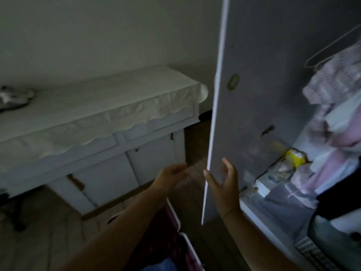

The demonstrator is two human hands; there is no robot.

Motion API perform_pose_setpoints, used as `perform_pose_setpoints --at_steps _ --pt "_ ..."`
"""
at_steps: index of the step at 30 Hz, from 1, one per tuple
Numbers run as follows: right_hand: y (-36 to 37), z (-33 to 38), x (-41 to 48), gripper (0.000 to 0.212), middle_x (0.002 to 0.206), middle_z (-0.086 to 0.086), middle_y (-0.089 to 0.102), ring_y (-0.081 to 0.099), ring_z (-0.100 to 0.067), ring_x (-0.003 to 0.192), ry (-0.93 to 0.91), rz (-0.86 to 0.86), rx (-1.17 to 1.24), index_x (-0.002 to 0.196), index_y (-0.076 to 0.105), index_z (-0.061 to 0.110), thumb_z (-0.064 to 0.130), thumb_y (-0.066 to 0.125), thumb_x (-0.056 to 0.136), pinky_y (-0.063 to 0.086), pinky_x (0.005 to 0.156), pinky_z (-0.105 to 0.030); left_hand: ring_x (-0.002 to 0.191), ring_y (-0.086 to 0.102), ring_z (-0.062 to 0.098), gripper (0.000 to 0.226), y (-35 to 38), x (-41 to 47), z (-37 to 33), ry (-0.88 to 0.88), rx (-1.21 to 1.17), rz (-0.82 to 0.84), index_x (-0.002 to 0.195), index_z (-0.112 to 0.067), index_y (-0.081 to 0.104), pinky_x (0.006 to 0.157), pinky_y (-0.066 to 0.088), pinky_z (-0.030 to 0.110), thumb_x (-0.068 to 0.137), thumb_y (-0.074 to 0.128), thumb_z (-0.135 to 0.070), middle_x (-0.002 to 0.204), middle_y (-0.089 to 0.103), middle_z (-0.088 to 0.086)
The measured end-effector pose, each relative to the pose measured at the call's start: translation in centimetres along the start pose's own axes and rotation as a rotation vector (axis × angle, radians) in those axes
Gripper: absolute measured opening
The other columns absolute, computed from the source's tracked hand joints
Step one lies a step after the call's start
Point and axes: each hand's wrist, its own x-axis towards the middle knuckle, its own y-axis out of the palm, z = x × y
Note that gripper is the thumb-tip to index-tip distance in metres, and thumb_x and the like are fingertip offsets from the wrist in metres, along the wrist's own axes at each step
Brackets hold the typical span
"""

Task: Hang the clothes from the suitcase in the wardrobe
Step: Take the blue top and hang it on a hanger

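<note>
The white wardrobe door (pixel 244 106) stands ajar in the middle of the view, its edge running down toward my hands. My right hand (pixel 224 182) is at the door's lower edge, thumb on the outer side and fingers spread against the inner face. My left hand (pixel 172 177) hovers just left of the door edge, fingers relaxed and holding nothing. Inside the wardrobe on the right, pink and white clothes (pixel 336 114) hang from wire hangers (pixel 332 49). The suitcase (pixel 175 241), dark with a white rim, lies open below my arms with purple and blue fabric inside.
A white desk (pixel 97 133) with a cloth cover and drawers stands at the left against the wall. The wardrobe shelf (pixel 273 186) holds a yellow packet, bags and folded things. A dark basket sits at the lower right. A chair base shows at far left.
</note>
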Motion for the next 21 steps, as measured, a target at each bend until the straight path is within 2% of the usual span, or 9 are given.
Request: perform_pose_setpoints --at_steps 2,5,8,10,14,18,21 --pt "2.5 -0.7 -2.2 0.067 0.13 0.0 0.042 0.043 -0.013 0.12 0.03 0.106 0.017 0.137 0.039 0.012 0.019 0.072 0.08 0.039 0.101 -0.03 0.084 0.06 0.007 0.035 -3.5 -2.2 2.4 -0.035 -0.019 -0.083 0.124 -0.009 0.059 0.06 0.044 0.003 0.089 0.063 -0.011 0.106 0.062 0.0" --pt "5.6 -2.8 -4.5 0.067 0.129 -0.001 0.045 0.046 -0.015 0.118 0.114 0.267 0.021 0.137 0.039 0.014 0.018 0.072 0.08 0.04 0.097 -0.029 0.094 0.06 0.014 0.031 -8.1 -4.9 6.9 -0.118 -0.066 -0.194 0.118 -0.009 0.062 0.075 0.045 0.018 0.087 0.066 -0.012 0.109 0.066 0.004" --pt "8.1 -6.0 -6.1 0.069 0.128 -0.005 0.047 0.047 -0.016 0.115 0.18 0.396 -0.019 0.137 0.039 0.014 0.017 0.074 0.078 0.04 0.093 -0.027 0.095 0.061 0.02 0.026 -11.1 -7.3 12.2 -0.225 -0.122 -0.303 0.11 -0.01 0.064 0.079 0.046 0.026 0.085 0.068 -0.018 0.105 0.065 0.005" --pt "9.5 -8.6 -7.4 0.07 0.127 -0.004 0.047 0.047 -0.014 0.115 0.23 0.487 -0.042 0.137 0.038 0.015 0.017 0.074 0.078 0.039 0.091 -0.026 0.101 0.06 0.02 0.036 -12.1 -8.8 15.9 -0.318 -0.165 -0.39 0.12 -0.01 0.06 0.082 0.046 0.026 0.086 0.068 -0.019 0.111 0.063 0.006" --pt "12.0 -15.0 -9.4 0.068 0.125 0.0 0.048 0.049 -0.013 0.115 0.322 0.649 -0.126 0.136 0.039 0.019 0.022 0.074 0.078 0.041 0.094 -0.027 0.108 0.057 0.018 0.048 -12.4 -11.0 23.8 -0.461 -0.193 -0.494 0.132 -0.01 0.051 0.087 0.043 0.025 0.088 0.066 -0.022 0.123 0.06 0.006" --pt "14.6 -23.2 -11.8 0.067 0.126 0.0 0.05 0.048 -0.014 0.118 0.388 0.751 -0.22 0.136 0.041 0.016 0.023 0.074 0.078 0.038 0.096 -0.025 0.105 0.059 0.018 0.045 -10.7 -11.5 34.0 -0.593 -0.212 -0.56 0.128 -0.009 0.056 0.08 0.045 0.023 0.087 0.067 -0.023 0.12 0.063 0.006" --pt "16.9 -30.7 -14.1 0.064 0.13 0.004 0.048 0.045 -0.009 0.121 0.396 0.902 -0.294 0.135 0.043 0.02 0.029 0.073 0.08 0.035 0.096 -0.022 0.11 0.06 0.022 0.044 -8.7 -11.4 42.6 -0.672 -0.187 -0.601 0.126 -0.009 0.059 0.086 0.048 0.029 0.087 0.068 -0.026 0.12 0.064 0.005"
